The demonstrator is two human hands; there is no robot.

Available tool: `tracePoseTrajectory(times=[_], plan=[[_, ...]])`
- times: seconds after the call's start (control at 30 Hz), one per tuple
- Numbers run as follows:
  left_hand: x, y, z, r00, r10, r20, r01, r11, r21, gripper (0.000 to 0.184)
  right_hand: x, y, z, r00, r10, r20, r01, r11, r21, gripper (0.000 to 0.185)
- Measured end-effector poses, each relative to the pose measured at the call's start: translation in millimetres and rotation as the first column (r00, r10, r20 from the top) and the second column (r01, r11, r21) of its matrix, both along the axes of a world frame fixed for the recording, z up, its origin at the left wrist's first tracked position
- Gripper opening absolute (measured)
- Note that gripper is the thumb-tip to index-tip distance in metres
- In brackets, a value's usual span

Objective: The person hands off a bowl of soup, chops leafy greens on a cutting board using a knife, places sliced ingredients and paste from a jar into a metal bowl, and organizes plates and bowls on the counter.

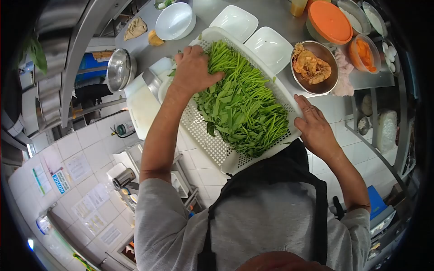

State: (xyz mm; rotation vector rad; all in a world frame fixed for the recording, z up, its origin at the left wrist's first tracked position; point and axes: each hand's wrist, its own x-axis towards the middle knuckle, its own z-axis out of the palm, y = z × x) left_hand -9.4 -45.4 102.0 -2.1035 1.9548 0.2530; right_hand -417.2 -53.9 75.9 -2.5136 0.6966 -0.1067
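A white perforated plastic basket [205,134] lies slantwise, its near end against my apron and its far end over the steel counter. Cut leafy greens with long green stems [239,101] are heaped in it, the stems mostly toward the far right side. Over the far left rim lies my left hand [195,70], thumb stretched across the greens and fingers spread at their edge. My right hand [316,128] grips the basket's right side near the close corner, with fingers along the outer wall and thumb at the rim. The undersides of both hands are hidden.
Behind the basket stand two white square bowls [234,22] and a round white bowl [176,21]. A steel bowl of fried brown food [315,67] and an orange-lidded tub [330,21] sit at right. A white cutting board [140,106] lies left.
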Motion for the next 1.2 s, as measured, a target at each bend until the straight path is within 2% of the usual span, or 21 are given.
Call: tracePoseTrajectory(times=[0.07,0.1,0.17,0.2,0.23,0.3,0.33,0.37,0.43,0.5,0.57,0.63,0.77,0.83,0.87,0.93,1.0,1.07,1.1,1.17,1.2], plan=[[10.3,-0.8,-15.0,0.985,0.059,-0.163,-0.056,0.998,0.025,0.085,-1.2,-2.2,2.9,0.999,0.032,-0.016,-0.032,1.000,0.001,0.016],[12.4,-0.2,-16.0,0.987,0.056,-0.150,-0.052,0.998,0.031,0.085,-0.3,-2.8,9.1,1.000,0.027,-0.003,-0.027,1.000,0.007,0.016],[14.8,1.1,-16.6,0.834,0.295,-0.466,-0.244,0.955,0.168,0.087,1.8,-5.5,27.3,0.995,0.059,-0.081,-0.053,0.996,0.069,0.024],[16.8,3.5,-19.9,0.790,0.327,-0.519,-0.297,0.944,0.142,0.097,6.1,-7.6,39.9,0.990,0.082,-0.115,-0.079,0.996,0.032,0.034],[19.3,4.7,-22.6,0.792,0.327,-0.515,-0.294,0.944,0.148,0.097,16.9,-6.9,47.9,0.991,0.079,-0.112,-0.075,0.996,0.039,0.034],[18.7,5.0,-29.5,0.609,0.326,-0.723,-0.384,0.919,0.091,0.090,44.1,-6.8,62.9,0.992,0.068,0.108,-0.079,0.992,0.101,0.035],[18.4,4.6,-32.3,0.607,0.318,-0.728,-0.374,0.923,0.092,0.090,64.7,-5.9,60.4,0.977,0.100,0.186,-0.128,0.981,0.145,0.041],[20.2,5.4,-33.9,0.581,0.338,-0.740,-0.376,0.918,0.124,0.080,88.9,-3.2,50.6,0.956,0.126,0.265,-0.178,0.967,0.183,0.048],[25.5,14.8,-35.8,0.552,0.357,-0.753,-0.376,0.913,0.157,0.070,132.4,5.4,26.9,0.949,0.092,0.302,-0.126,0.987,0.097,0.058],[32.3,42.7,-32.2,0.183,0.361,-0.914,-0.535,0.817,0.215,0.046,134.7,15.1,-18.3,0.969,0.089,0.230,-0.096,0.995,0.017,0.064],[38.0,63.2,-34.4,0.139,0.365,-0.920,-0.616,0.760,0.208,0.043,129.5,18.8,-32.8,0.984,0.095,0.153,-0.086,0.994,-0.067,0.070],[41.4,84.5,-47.9,-0.188,0.219,-0.958,-0.702,0.652,0.287,0.041,128.7,20.2,-30.1,0.984,0.091,0.154,-0.088,0.996,-0.026,0.073],[39.1,103.7,-61.6,-0.120,0.164,-0.979,-0.734,0.650,0.199,0.040,143.4,9.4,0.3,0.987,0.144,0.076,-0.142,0.989,-0.040,0.070],[36.0,106.9,-60.0,-0.124,0.153,-0.980,-0.743,0.641,0.194,0.040,167.0,2.2,32.0,0.991,0.044,0.128,-0.062,0.988,0.141,0.065],[36.4,107.0,-62.0,-0.129,0.144,-0.981,-0.739,0.645,0.192,0.041,184.3,-0.4,33.1,0.991,0.053,0.126,-0.070,0.988,0.135,0.065],[36.1,103.7,-63.3,-0.123,0.091,-0.988,-0.716,0.682,0.152,0.045,229.9,-22.9,27.1,0.896,-0.190,0.401,0.096,0.966,0.242,0.058],[30.5,97.8,-56.5,-0.089,0.101,-0.991,-0.719,0.682,0.134,0.045,281.7,-46.3,11.3,0.912,-0.357,0.201,0.241,0.863,0.444,0.068],[29.6,94.1,-49.7,-0.038,0.164,-0.986,-0.686,0.713,0.145,0.055,318.2,-72.8,-9.4,0.968,-0.251,-0.002,0.153,0.585,0.797,0.085],[29.9,90.3,-47.7,-0.039,0.162,-0.986,-0.690,0.710,0.144,0.055,324.1,-68.5,-10.1,0.969,-0.246,-0.001,0.150,0.587,0.795,0.085],[28.8,85.5,-49.0,0.137,0.077,-0.988,-0.602,0.799,-0.022,0.068,333.4,-60.2,-13.8,0.981,-0.194,0.017,0.136,0.744,0.654,0.091],[31.0,86.0,-52.6,0.188,0.116,-0.975,-0.559,0.829,-0.009,0.078,332.0,-52.9,-0.6,0.985,-0.171,0.026,0.123,0.796,0.592,0.091]])
